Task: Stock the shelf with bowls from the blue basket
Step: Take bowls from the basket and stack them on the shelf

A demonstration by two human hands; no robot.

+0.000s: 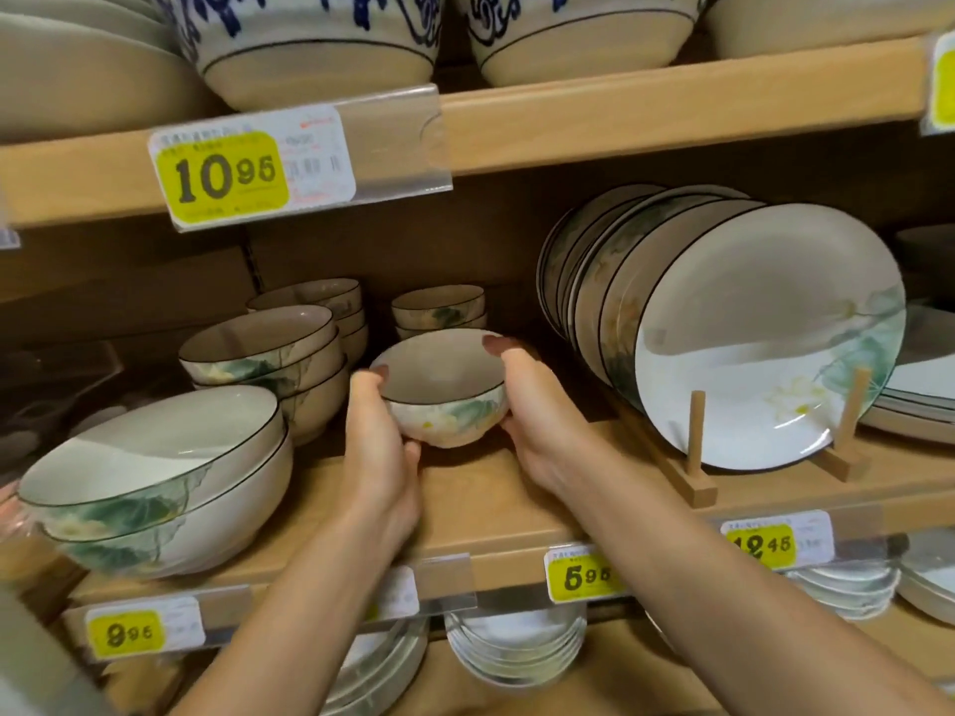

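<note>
A small white bowl (439,387) with a dark rim and a green leaf print sits low over the middle wooden shelf (465,503). My left hand (380,436) grips its left side and my right hand (527,405) grips its right side. Whether the bowl touches the shelf board I cannot tell. Behind it stand a short stack of like small bowls (439,307) and another stack (320,302) further left. The blue basket is not in view.
Left of the held bowl are stacked medium bowls (263,359) and two large bowls (155,478). To the right, plates (749,328) lean in a wooden rack (695,457). Blue-patterned bowls (320,43) fill the shelf above. Price tags line the shelf edges; white dishes (517,643) lie below.
</note>
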